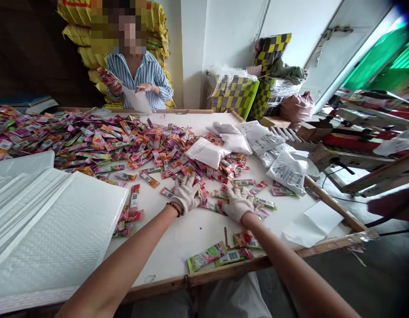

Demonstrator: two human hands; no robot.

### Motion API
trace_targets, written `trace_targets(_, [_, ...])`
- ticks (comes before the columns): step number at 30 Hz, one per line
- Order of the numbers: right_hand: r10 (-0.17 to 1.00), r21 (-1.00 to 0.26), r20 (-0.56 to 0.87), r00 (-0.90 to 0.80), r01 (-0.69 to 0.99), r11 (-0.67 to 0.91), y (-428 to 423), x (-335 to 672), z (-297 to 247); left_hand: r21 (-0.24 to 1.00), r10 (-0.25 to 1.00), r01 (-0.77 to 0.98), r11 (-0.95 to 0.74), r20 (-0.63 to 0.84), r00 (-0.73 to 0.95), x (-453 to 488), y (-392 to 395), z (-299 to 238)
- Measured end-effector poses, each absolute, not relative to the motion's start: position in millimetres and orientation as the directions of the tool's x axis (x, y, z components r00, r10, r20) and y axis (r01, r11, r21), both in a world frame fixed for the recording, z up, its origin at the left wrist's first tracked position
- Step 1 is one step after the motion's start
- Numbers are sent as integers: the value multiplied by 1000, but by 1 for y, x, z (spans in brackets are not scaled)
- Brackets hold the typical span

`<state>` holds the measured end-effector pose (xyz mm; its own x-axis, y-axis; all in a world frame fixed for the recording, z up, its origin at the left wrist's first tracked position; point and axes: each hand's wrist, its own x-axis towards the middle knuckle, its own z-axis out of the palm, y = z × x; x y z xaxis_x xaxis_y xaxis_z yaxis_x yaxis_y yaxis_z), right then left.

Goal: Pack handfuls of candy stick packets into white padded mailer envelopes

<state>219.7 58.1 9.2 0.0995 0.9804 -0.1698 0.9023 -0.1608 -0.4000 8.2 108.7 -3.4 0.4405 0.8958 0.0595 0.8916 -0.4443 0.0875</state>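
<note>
Both my hands wear pale work gloves and rest on small, colourful stick-shaped sachets. My left hand (187,195) lies with its fingers stretched out over sachets near the front edge of the big pile (125,137). To its right, my right hand (238,204) presses down with fingers spread, touching a few scattered sachets (265,203). Neither hand grips anything that I can see; what lies under the palms is hidden. Close to my body, a green sachet (207,257) lies beside several others at the table's front edge.
White padded envelopes (75,221) are stacked at the left. Filled white pouches (208,152) sit on the pile, and labelled plastic mailers (288,171) lie at the right. Across the table (164,247), a person (138,79) holds sachets and a white pouch. A wooden rim (237,266) edges the table.
</note>
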Motion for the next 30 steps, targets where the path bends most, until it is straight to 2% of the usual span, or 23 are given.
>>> trace_targets(1, [976, -304, -203, 83, 942, -143, 46, 210, -2, 63, 886, 883, -464, 16, 464, 9, 105, -11])
trace_targets(3, [972, -202, -235, -16, 979, -33, 23, 190, -17, 37, 864, 863, -504, -6, 504, 1, 89, -22])
trace_targets(5, [960, -220, -241, -142, 971, 89, 4, 175, -22, 27, 855, 855, -518, 0, 518, -14, 64, -28])
trace_targets(8, [937, -319, -262, -233, 937, 144, -11, 175, -19, 19, 862, 863, -505, -48, 505, -44, 27, -26])
trace_targets(10, [956, -465, -196, -216, 879, 103, -13, 188, -12, 44, 860, 862, -505, -60, 507, -62, 10, -17])
trace_targets(12, [986, -611, -53, -160, 786, 95, -12, 203, -4, 99, 867, 862, -497, 35, 496, -77, 3, -1])
trace_targets(14, [988, -668, 75, -133, 729, 148, -9, 213, 6, 183, 903, 888, -422, 175, 393, -87, 4, 17])
trace_targets(16, [969, -638, 120, -216, 731, 242, -7, 215, 15, 253, 950, 924, -286, 197, 241, -91, 9, 33])
trace_targets(19, [937, -485, 25, -349, 815, 317, -5, 204, 21, 235, 994, 966, -106, 6, 107, -82, 12, 39])
trace_targets(21, [939, -338, -75, -335, 894, 292, -6, 196, 18, 195, 990, 979, -59, -115, 82, -71, 9, 31])
trace_targets(23, [951, -263, -121, -284, 933, 245, -7, 191, 11, 178, 978, 983, -43, -195, 79, -60, 4, 17])
trace_targets(25, [957, -314, -135, -256, 927, 204, -10, 192, 2, 193, 971, 980, -39, -224, 83, -55, -2, 4])
trace_targets(27, [961, -437, -171, -217, 891, 123, -13, 197, -6, 257, 970, 966, -42, -221, 101, -56, -6, -1])
trace_targets(30, [968, -598, -178, -177, 801, 37, -16, 209, -13, 489, 972, 871, -49, -176, 154, -71, -9, 6])
